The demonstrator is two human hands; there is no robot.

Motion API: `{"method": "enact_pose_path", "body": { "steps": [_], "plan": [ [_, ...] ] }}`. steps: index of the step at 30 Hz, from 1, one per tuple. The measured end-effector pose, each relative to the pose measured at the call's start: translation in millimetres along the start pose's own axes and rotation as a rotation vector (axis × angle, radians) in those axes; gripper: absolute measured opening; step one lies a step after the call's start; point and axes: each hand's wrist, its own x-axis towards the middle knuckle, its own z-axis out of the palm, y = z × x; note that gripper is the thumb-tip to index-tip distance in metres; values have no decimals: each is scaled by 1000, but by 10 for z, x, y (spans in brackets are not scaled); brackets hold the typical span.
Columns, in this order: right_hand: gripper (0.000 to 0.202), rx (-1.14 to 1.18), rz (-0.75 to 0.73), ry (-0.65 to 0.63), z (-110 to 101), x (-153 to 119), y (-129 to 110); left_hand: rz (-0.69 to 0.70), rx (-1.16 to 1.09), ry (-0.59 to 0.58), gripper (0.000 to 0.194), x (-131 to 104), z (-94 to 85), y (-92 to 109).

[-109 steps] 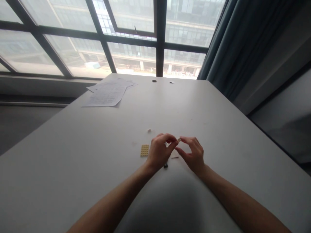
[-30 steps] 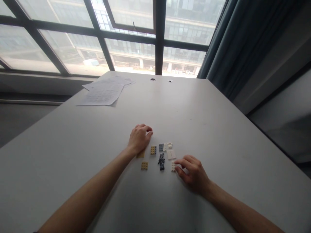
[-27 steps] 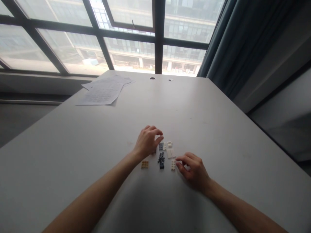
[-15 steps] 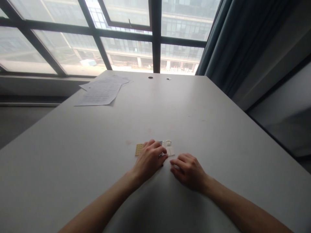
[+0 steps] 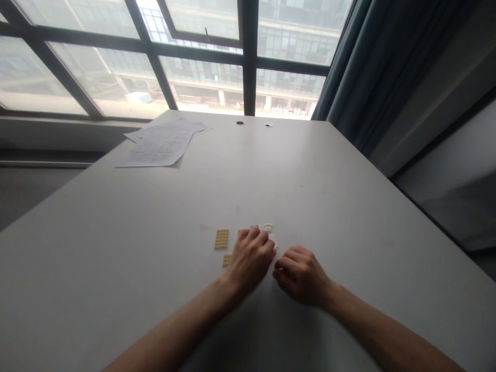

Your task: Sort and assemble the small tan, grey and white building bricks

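A tan studded building plate (image 5: pixel 221 239) lies flat left of my left hand (image 5: pixel 253 256). A smaller tan studded plate (image 5: pixel 227 260) shows partly from under that hand's edge. My left hand's fingers are curled down over more small pieces, and its fingertips are hidden. Just beyond its knuckles lies a small white curved piece (image 5: pixel 268 227). A flat white piece (image 5: pixel 273 238) is mostly covered by the left fingers. Close by on the right, my right hand (image 5: pixel 300 272) rests on the table with fingers curled into a pinch; anything in it is too small to name.
The white table (image 5: pixel 349 222) stretches out to a large window (image 5: pixel 211 77). Printed sheets of paper (image 5: pixel 155 147) lie at its far left. Two round holes sit near the far edge. A dark curtain (image 5: pixel 372 77) hangs at the right.
My left hand has shifted right, nearer my right hand, uncovering the tan plates. My right hand has barely moved, its fingers drawn closer together.
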Motion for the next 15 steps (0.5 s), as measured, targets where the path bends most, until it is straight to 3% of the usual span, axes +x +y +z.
{"method": "enact_pose_path", "body": {
  "steps": [3, 8, 15],
  "plan": [
    [10, 38, 7, -18, -7, -9, 23, -6, -20, 8, 13, -14, -38, -6],
    [26, 136, 2, -31, -20, -21, 99, -82, -77, 92, 16, -108, -194, -79],
    [20, 167, 66, -5, 0, -27, 104, -130, -37, 227, 15, -349, -363, -412]
  ]
}}
